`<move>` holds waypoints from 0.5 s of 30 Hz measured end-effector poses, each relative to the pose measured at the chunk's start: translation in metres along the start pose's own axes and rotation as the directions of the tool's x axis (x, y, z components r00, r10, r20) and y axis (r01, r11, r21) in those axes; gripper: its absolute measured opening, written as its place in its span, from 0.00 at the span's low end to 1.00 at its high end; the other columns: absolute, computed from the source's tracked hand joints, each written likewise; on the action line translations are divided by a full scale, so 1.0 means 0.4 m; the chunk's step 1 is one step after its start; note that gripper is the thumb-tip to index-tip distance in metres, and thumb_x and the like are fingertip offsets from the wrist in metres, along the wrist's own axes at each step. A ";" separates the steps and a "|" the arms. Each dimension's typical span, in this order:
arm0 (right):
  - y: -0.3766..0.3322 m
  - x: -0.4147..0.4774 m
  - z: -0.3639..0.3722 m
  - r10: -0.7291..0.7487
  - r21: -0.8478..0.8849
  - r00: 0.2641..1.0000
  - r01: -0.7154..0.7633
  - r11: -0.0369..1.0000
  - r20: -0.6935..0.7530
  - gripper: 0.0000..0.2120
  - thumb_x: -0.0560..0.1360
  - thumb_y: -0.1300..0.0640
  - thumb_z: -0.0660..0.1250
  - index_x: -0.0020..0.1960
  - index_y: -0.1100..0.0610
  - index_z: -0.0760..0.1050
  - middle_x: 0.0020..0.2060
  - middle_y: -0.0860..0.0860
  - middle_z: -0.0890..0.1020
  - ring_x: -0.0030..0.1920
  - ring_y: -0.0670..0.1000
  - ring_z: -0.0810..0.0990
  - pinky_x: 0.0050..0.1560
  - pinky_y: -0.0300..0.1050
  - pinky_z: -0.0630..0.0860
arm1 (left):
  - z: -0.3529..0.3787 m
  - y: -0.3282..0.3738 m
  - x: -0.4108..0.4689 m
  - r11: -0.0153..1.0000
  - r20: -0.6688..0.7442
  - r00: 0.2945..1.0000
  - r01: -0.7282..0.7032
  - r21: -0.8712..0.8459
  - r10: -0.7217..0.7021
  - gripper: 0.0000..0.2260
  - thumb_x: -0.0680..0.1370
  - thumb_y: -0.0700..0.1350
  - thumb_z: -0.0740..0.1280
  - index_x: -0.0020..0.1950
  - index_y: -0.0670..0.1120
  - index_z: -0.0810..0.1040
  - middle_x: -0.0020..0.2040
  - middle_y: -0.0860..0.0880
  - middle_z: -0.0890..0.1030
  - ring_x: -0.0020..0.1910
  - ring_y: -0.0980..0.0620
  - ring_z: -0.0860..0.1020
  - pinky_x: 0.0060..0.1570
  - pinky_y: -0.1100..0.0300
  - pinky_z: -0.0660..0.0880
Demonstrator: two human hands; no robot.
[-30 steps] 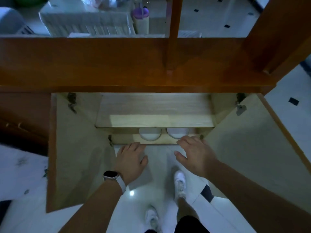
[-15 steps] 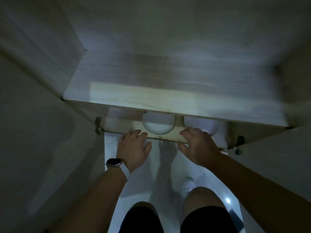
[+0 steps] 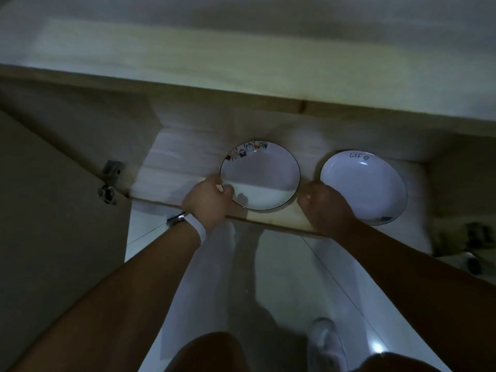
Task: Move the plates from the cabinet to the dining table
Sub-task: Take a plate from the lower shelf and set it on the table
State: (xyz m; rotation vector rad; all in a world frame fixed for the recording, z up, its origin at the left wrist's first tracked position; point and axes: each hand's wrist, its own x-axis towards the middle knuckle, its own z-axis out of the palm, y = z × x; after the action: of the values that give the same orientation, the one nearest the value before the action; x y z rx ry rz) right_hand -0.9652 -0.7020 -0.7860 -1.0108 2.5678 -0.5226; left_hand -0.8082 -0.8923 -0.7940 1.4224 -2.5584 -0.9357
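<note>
Barely begun, by my judgement: 2 plates lie side by side on the cabinet's lower shelf (image 3: 188, 159), none has reached the dining table, and the table is not in view. The patterned plate (image 3: 259, 175) sits on the left near the shelf's front edge. The lettered plate (image 3: 363, 186) sits just beside it on the right, apart by a narrow gap.

The left hand (image 3: 208, 202) pinches the near-left rim of the patterned plate, thumb over the lip, so the lift of plate 1 looks to be the step in hand. The right hand (image 3: 326, 208) sits with curled fingers in the gap between the 2 plates. Whether it grips either rim I cannot tell, as the knuckles hide the fingertips. Left to do: both lifts, the carry and the set-down.

For room, the upper shelf (image 3: 241, 76) overhangs the far halves of the plates, so I judge the way out is a low pull toward the near side, not a straight lift. A door hinge (image 3: 110, 181) stands well left of the plates, and another hinge (image 3: 475, 232) lies to the right. The open left door (image 3: 53, 224) flanks the near side. White floor (image 3: 281, 264) lies below the arms, with a shoe (image 3: 326, 342) near the right.
</note>
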 end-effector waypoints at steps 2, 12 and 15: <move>0.001 0.026 0.015 0.021 0.216 0.995 -0.041 0.976 0.094 0.11 0.73 0.66 0.52 0.42 0.62 0.74 0.29 0.55 0.74 0.27 0.53 0.73 0.27 0.40 0.68 | 0.024 -0.003 0.035 0.970 0.014 0.993 0.121 -0.209 -0.121 0.06 0.77 0.51 0.64 0.48 0.49 0.76 0.49 0.44 0.81 0.52 0.42 0.78 0.48 0.57 0.72; 0.025 0.175 0.103 0.248 0.542 0.957 -0.291 0.788 0.153 0.15 0.76 0.48 0.64 0.56 0.59 0.74 0.42 0.58 0.82 0.39 0.60 0.83 0.37 0.56 0.83 | 0.085 -0.022 0.144 0.886 0.111 0.984 0.172 -0.430 -0.137 0.10 0.76 0.48 0.64 0.53 0.46 0.80 0.48 0.46 0.82 0.49 0.43 0.80 0.53 0.46 0.78; 0.023 0.192 0.118 0.260 0.600 0.946 -0.324 0.731 0.193 0.12 0.77 0.53 0.63 0.58 0.58 0.72 0.42 0.57 0.79 0.35 0.58 0.79 0.23 0.40 0.74 | 0.092 -0.017 0.149 0.879 0.110 0.984 0.175 -0.443 -0.140 0.09 0.78 0.41 0.61 0.54 0.45 0.79 0.49 0.45 0.81 0.50 0.43 0.79 0.52 0.51 0.77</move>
State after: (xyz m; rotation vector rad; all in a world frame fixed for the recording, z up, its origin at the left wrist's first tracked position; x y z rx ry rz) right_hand -1.0032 -0.7596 -0.8446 -0.3691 2.1432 -1.1067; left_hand -0.8496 -0.9248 -0.8408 1.4807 -2.0851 -1.5139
